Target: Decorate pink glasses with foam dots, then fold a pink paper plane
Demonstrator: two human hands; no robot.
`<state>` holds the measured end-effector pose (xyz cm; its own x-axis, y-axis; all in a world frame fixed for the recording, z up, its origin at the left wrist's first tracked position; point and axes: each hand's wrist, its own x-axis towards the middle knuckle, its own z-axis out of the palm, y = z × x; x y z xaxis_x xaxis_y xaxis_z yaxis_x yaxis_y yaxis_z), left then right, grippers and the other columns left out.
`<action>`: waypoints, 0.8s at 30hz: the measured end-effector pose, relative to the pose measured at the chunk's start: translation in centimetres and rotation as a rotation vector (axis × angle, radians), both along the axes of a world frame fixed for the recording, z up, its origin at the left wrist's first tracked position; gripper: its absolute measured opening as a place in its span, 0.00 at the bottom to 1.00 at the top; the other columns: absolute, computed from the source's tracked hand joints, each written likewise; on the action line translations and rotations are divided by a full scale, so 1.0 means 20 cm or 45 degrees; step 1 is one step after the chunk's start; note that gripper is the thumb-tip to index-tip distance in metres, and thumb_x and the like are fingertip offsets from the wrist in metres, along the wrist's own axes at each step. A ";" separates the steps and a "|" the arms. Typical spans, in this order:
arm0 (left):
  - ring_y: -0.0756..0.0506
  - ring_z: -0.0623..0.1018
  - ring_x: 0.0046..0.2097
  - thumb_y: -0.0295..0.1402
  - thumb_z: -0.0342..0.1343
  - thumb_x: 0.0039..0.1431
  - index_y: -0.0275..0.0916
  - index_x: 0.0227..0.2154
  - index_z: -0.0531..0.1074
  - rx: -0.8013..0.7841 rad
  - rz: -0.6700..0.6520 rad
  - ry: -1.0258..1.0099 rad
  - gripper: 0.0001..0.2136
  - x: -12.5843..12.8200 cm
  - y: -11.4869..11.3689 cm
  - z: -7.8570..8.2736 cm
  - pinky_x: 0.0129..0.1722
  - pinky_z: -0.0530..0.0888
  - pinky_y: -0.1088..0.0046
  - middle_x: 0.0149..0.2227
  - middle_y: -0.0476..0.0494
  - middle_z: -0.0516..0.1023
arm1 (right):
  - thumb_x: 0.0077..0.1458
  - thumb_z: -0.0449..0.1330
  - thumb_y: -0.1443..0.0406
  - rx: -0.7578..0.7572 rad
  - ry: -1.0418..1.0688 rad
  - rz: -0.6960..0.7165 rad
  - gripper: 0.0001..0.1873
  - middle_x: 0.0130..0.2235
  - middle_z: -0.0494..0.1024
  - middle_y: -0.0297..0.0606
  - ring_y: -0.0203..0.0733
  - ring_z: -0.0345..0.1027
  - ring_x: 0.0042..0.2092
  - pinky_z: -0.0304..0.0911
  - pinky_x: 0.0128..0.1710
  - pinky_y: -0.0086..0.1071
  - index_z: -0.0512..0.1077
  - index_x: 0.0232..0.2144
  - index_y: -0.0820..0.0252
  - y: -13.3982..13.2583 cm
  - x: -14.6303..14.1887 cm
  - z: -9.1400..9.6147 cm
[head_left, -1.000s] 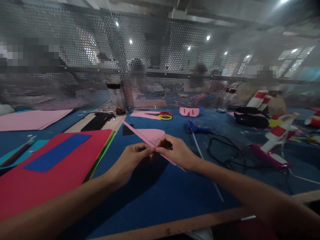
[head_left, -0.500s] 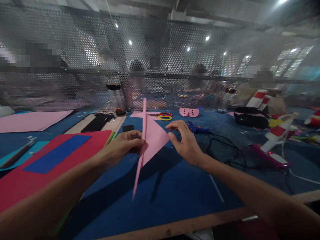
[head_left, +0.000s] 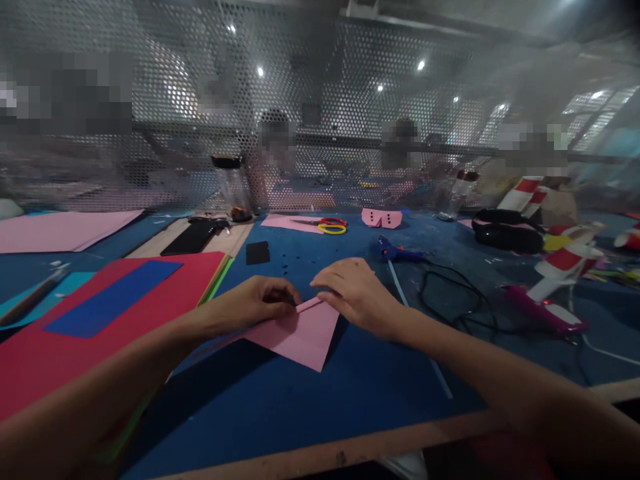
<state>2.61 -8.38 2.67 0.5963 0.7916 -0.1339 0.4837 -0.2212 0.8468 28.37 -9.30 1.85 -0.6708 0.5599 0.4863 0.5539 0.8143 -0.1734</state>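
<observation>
A pink paper sheet (head_left: 305,340) with its far edge rolled into a thin tube lies slanted in front of me, the flat corner pointing towards me. My left hand (head_left: 263,300) pinches the rolled edge between thumb and fingers, near its middle. At the roll's right part, my right hand (head_left: 357,293) closes thumb and fingers on the paper; its fingertips partly cover the tube. The tube's left end runs down below my left wrist.
Blue glue gun (head_left: 395,252) with its cord lies right, a pink glue gun (head_left: 545,310) farther right. Scissors (head_left: 333,225), a pink cut-out (head_left: 381,218) and a black card (head_left: 257,253) lie beyond my hands. Red sheets (head_left: 125,300) are left. A perforated metal screen (head_left: 330,133) stands behind.
The rolled edge has turned from nearly upright to lying sideways, and the sheet now faces towards me, lower down. My right hand, apart from the paper before, has come onto the roll.
</observation>
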 end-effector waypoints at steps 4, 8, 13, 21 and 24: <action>0.45 0.78 0.37 0.38 0.56 0.59 0.41 0.42 0.76 0.043 0.008 0.034 0.11 0.00 -0.01 -0.02 0.37 0.70 0.72 0.34 0.48 0.80 | 0.67 0.57 0.63 -0.211 -0.079 -0.009 0.09 0.44 0.80 0.38 0.43 0.70 0.48 0.54 0.48 0.38 0.76 0.44 0.57 0.02 0.00 -0.03; 0.44 0.78 0.41 0.34 0.55 0.58 0.40 0.40 0.73 0.084 -0.008 0.015 0.08 0.00 -0.01 -0.03 0.41 0.72 0.71 0.38 0.47 0.80 | 0.66 0.57 0.68 -0.336 -0.037 -0.025 0.07 0.43 0.81 0.36 0.40 0.71 0.46 0.54 0.47 0.36 0.76 0.41 0.57 0.03 0.00 -0.05; 0.45 0.77 0.39 0.30 0.52 0.55 0.39 0.37 0.72 0.176 0.031 0.055 0.07 0.00 -0.01 -0.03 0.40 0.71 0.70 0.37 0.47 0.79 | 0.62 0.56 0.73 -0.162 0.019 -0.037 0.12 0.47 0.78 0.40 0.44 0.68 0.50 0.55 0.49 0.39 0.73 0.46 0.58 0.00 0.01 -0.02; 0.49 0.72 0.32 0.34 0.55 0.55 0.38 0.37 0.73 0.104 0.112 -0.016 0.08 -0.01 0.02 -0.03 0.30 0.65 0.75 0.35 0.47 0.76 | 0.51 0.55 0.78 0.001 -0.213 0.194 0.24 0.56 0.72 0.44 0.49 0.60 0.57 0.54 0.56 0.45 0.68 0.50 0.58 -0.09 0.00 0.02; 0.52 0.66 0.26 0.36 0.56 0.57 0.38 0.37 0.73 0.083 0.117 -0.029 0.08 -0.02 0.01 -0.03 0.24 0.60 0.77 0.32 0.49 0.74 | 0.54 0.57 0.75 0.012 -0.265 0.217 0.20 0.56 0.71 0.46 0.50 0.58 0.58 0.54 0.57 0.45 0.68 0.49 0.59 -0.10 0.00 0.01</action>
<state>2.31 -8.10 2.15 0.5228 0.8498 -0.0677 0.4857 -0.2317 0.8429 28.28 -11.24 2.00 -0.8409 0.4265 0.3331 0.4318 0.8998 -0.0619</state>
